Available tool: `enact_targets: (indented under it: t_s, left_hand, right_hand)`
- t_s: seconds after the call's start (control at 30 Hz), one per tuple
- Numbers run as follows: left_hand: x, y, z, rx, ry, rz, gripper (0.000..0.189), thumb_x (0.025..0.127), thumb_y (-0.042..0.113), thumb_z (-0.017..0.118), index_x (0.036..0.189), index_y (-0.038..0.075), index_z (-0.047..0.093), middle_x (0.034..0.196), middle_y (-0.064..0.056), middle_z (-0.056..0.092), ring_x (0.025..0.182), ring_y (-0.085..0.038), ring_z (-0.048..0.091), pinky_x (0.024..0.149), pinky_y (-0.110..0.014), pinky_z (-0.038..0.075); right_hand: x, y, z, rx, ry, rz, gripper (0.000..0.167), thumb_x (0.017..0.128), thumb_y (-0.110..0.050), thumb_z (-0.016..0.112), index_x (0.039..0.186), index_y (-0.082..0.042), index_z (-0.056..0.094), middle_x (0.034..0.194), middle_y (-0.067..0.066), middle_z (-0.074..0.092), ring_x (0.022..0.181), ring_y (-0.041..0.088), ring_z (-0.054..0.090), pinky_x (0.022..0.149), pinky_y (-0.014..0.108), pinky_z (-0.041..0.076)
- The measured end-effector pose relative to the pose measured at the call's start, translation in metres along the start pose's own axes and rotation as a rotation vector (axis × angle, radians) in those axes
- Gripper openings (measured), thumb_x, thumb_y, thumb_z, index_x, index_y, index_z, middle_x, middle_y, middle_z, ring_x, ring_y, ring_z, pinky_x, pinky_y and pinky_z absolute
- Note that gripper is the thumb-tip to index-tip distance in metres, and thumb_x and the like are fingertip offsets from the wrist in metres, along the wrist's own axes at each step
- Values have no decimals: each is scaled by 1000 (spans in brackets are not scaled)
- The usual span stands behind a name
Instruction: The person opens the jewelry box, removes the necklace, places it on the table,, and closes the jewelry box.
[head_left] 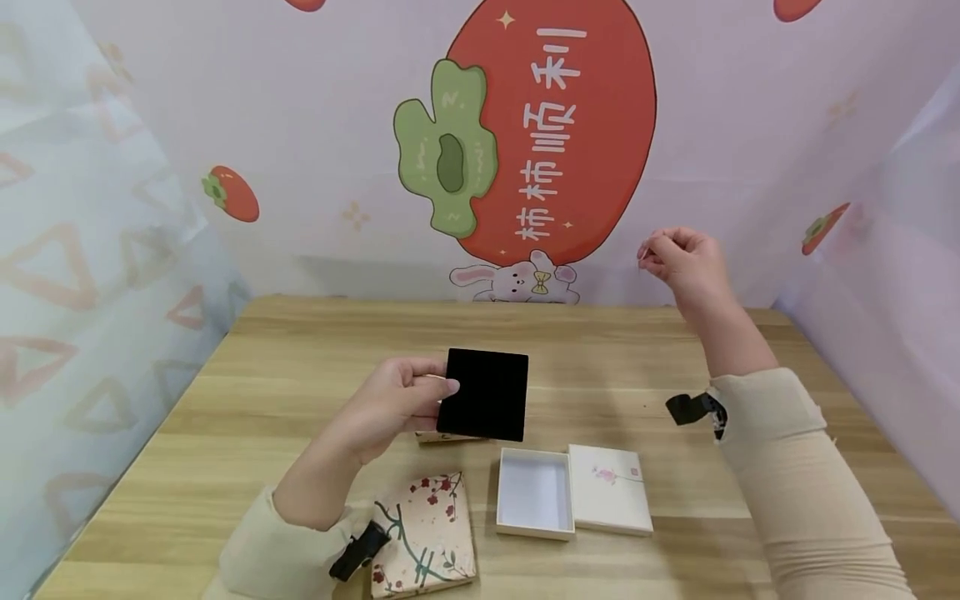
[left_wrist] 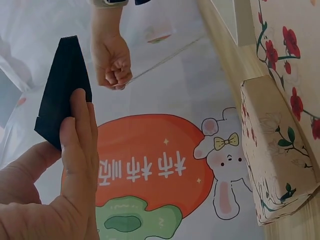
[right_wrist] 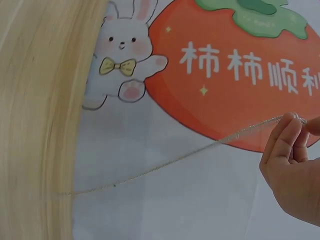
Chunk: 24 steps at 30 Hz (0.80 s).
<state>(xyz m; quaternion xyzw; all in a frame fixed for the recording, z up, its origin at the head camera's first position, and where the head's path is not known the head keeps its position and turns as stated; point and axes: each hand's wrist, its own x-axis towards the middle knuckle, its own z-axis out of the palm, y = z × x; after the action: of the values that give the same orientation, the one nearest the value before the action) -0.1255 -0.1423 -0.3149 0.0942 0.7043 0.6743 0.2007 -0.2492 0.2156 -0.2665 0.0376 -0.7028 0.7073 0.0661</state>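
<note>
My left hand [head_left: 386,408] pinches a flat black square pad [head_left: 491,396] by its left edge, thumb on the near face, above the table. In the left wrist view the pad shows its thin side. High at the right, my right hand [head_left: 686,262] pinches one end of a thin, pale, shiny chain [right_wrist: 165,164], which slants away from the fingertips in the right wrist view. The chain can hardly be made out in the head view. Below the pad stand an open white box [head_left: 535,492] with a bare inside and, against its right side, a white lid [head_left: 609,490] with a pink flower.
A cream box with red blossoms [head_left: 426,533] lies by my left wrist. Another patterned box [left_wrist: 277,150] is partly hidden behind the pad in the head view. The wooden table [head_left: 300,367] ends at a printed cloth backdrop [head_left: 337,150]; cloth also hangs at both sides.
</note>
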Motion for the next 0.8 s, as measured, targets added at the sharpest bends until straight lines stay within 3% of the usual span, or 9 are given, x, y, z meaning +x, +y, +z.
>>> enact_targets:
  t_s: [0.27, 0.5, 0.63, 0.8]
  left_hand:
    - [-1, 1, -3, -5, -2, -19, 34, 96, 10, 59, 123, -11, 57, 91, 1, 76, 81, -13, 74, 73, -27, 60]
    - [0, -4, -2, -25, -32, -37, 36, 96, 11, 59, 124, -13, 57, 88, 4, 75, 80, -11, 73, 74, -27, 60]
    - [-1, -4, -1, -14, -22, -46, 34, 96, 11, 59, 120, -11, 58, 84, 7, 74, 75, -9, 71, 72, -24, 59]
    - [-4, -6, -2, 8, -18, -48, 35, 96, 14, 60, 122, -11, 57, 83, 7, 73, 74, -7, 70, 70, -22, 57]
  right_hand:
    - [19, 0, 0, -203, -33, -1, 16, 99, -16, 54, 94, -4, 63, 83, -7, 63, 76, 5, 62, 78, 12, 54]
    - [23, 12, 4, -245, -27, 28, 16, 99, -14, 52, 96, -1, 61, 77, -10, 63, 72, 1, 62, 72, 12, 54]
    - [21, 21, -9, -234, -19, 61, 16, 100, -16, 51, 96, -4, 61, 81, -10, 62, 75, 2, 61, 75, 11, 54]
    - [15, 39, -42, -212, -13, 123, 19, 102, -19, 50, 103, -1, 57, 84, -10, 61, 81, 2, 62, 76, 10, 54]
